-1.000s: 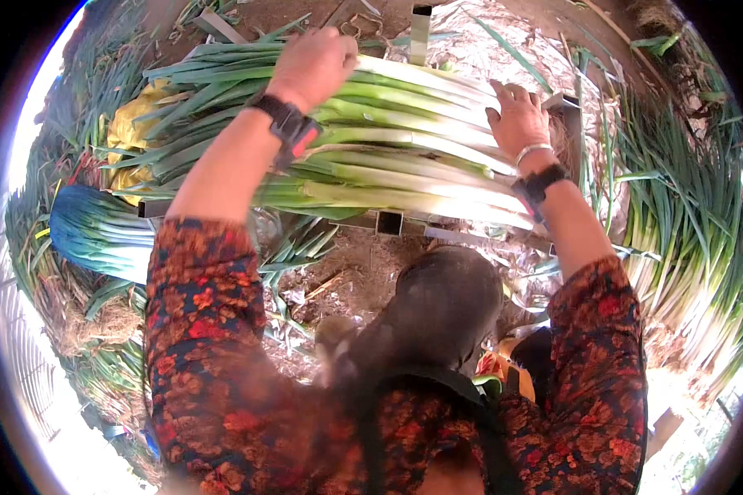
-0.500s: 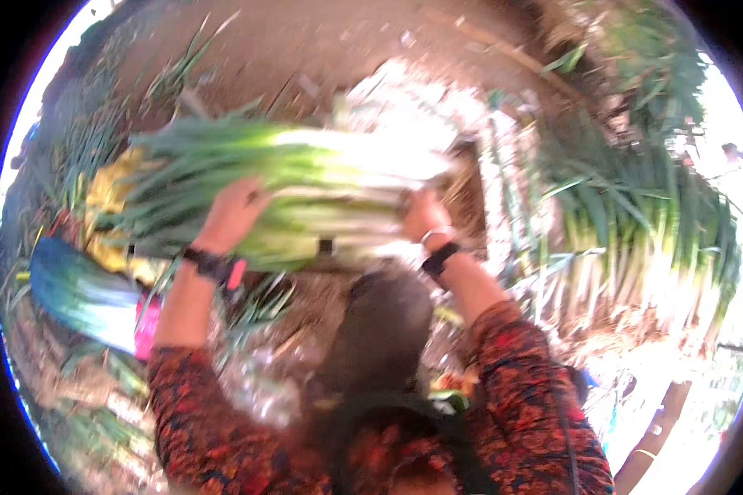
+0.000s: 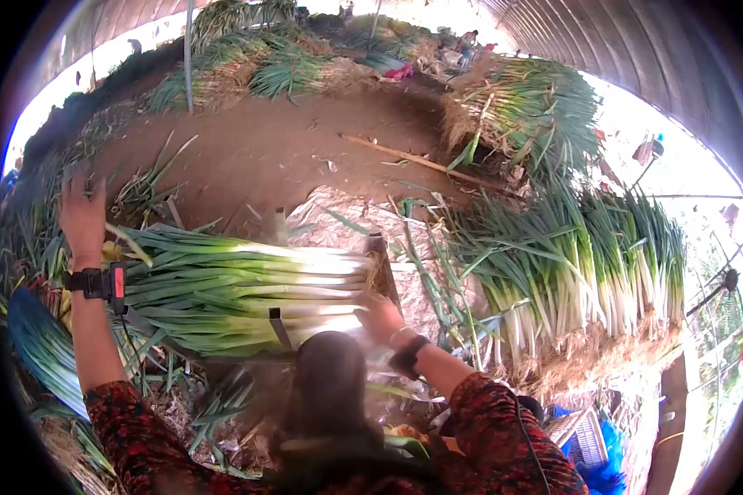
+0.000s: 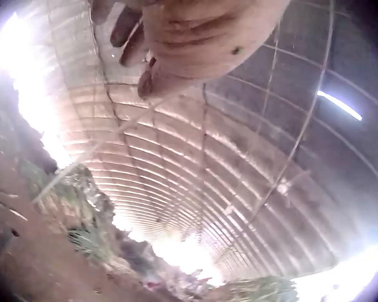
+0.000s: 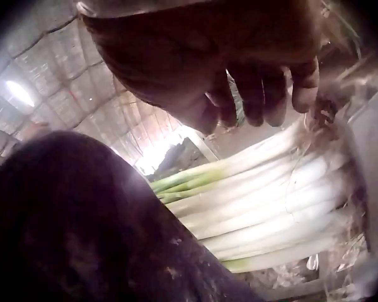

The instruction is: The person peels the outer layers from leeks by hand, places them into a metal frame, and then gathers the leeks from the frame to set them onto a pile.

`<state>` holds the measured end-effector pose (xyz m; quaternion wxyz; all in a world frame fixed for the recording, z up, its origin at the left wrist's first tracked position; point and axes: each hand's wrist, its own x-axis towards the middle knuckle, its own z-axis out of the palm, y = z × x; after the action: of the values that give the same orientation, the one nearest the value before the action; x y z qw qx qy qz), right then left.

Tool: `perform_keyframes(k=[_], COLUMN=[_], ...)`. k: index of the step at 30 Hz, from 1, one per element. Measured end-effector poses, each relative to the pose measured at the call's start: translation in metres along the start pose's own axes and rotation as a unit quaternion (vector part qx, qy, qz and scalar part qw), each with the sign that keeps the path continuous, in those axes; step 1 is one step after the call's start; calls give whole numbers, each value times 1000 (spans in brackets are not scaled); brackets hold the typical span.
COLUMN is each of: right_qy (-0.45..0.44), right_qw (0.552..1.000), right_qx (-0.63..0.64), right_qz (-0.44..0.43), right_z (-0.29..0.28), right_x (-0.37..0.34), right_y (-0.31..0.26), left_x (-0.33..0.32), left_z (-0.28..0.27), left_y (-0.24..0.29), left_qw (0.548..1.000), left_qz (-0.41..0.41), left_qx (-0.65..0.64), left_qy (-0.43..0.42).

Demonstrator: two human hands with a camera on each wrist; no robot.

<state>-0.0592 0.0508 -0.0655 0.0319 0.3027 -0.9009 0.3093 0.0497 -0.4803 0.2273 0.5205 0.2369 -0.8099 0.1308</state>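
A thick layer of long green onions (image 3: pixel 248 289) lies across a metal frame, leaves to the left and white root ends to the right. My left hand (image 3: pixel 82 219) is raised beyond the leafy end, fingers spread and pointing away. In the left wrist view the left hand (image 4: pixel 201 44) shows nothing in its grasp. My right hand (image 3: pixel 380 320) is at the root ends, beside a metal post (image 3: pixel 380 257). Its fingers (image 5: pixel 255 104) hang loosely just over the white stalks (image 5: pixel 271 195) in the right wrist view.
More green onions (image 3: pixel 582 276) stand in a row at the right, with a heap (image 3: pixel 528 107) behind. A tied bundle (image 3: pixel 45 346) lies at the left. A front post (image 3: pixel 279 328) rises near my knee (image 3: pixel 330 379). A long stick (image 3: pixel 421 157) lies on the dirt floor.
The head view has tilted up, showing more of the shed. My left hand has left the onion leaves and swung out to the far left; my right hand stays near the root ends.
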Motion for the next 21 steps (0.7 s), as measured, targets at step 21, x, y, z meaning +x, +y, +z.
perform_keyframes(k=[21], right_qy=[-261], right_qw=[917], right_qx=[-299], right_qz=[-28], right_z=[-207], right_x=[-218], right_y=[116], left_x=[-71], left_z=[-170], left_y=[347], left_qw=[673], left_qz=[303], left_qx=[-665], left_qy=[-119])
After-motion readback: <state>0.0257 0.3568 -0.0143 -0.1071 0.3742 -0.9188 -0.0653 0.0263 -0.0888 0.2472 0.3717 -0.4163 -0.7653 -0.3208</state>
